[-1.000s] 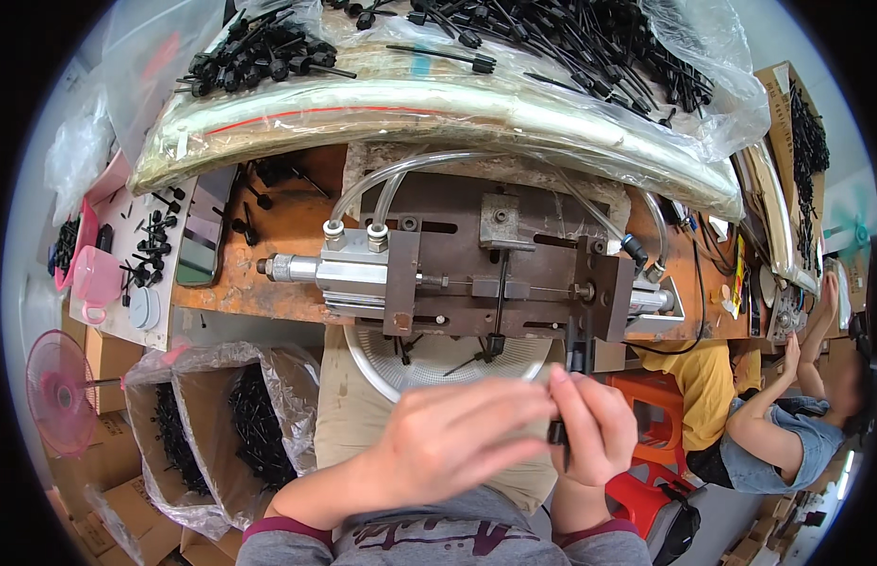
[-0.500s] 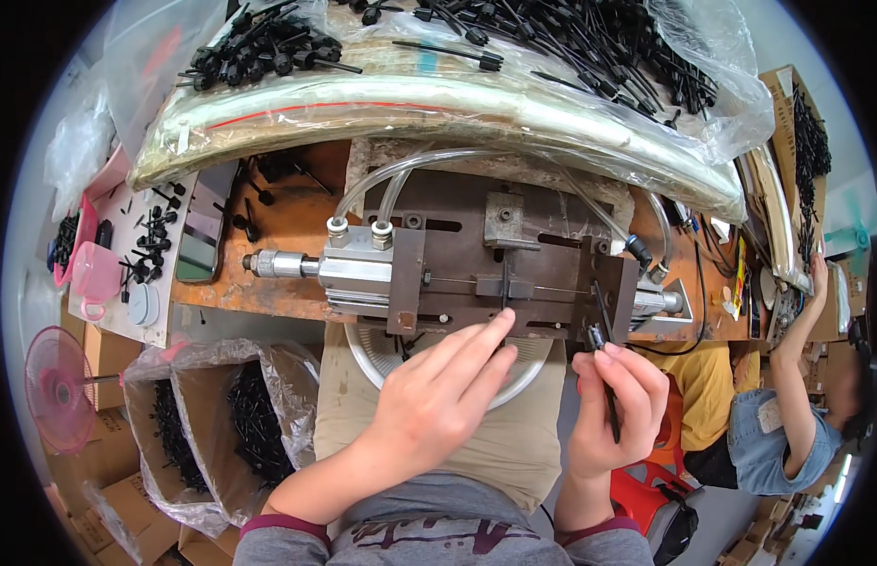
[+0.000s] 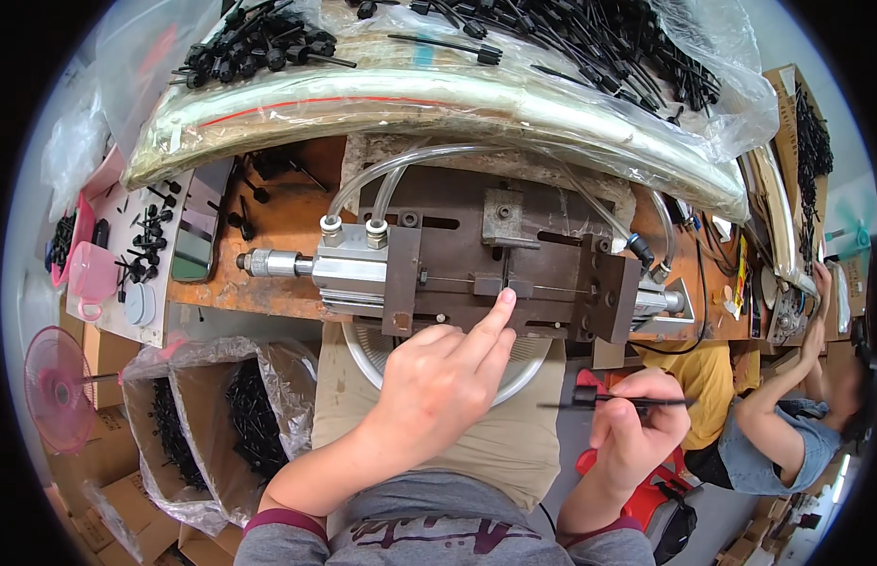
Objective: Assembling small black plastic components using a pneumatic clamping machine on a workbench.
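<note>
Resting a fingertip on a rod in a jig

So the left hand [image 3: 438, 373] has its index finger stretched out, tip on a black rod [image 3: 507, 267] sitting in the metal jig [image 3: 448, 255]; the other fingers are loosely bent, no grip that I can see. Right hand [image 3: 646, 424] is pinching slim black stock [image 3: 586, 396] right of the finger, one piece or two, can't tell. IMO light, straight pressure suits this best, finger clear of anything that could clamp. The rod's long axis runs front to back, near end hidden by the hand; the pinched stock lies roughly left-right, thin tip pointing left. Farther out: silver cylinder [image 3: 349, 283] over the worktop [image 3: 259, 297], white basket [image 3: 363, 363] below.
</note>
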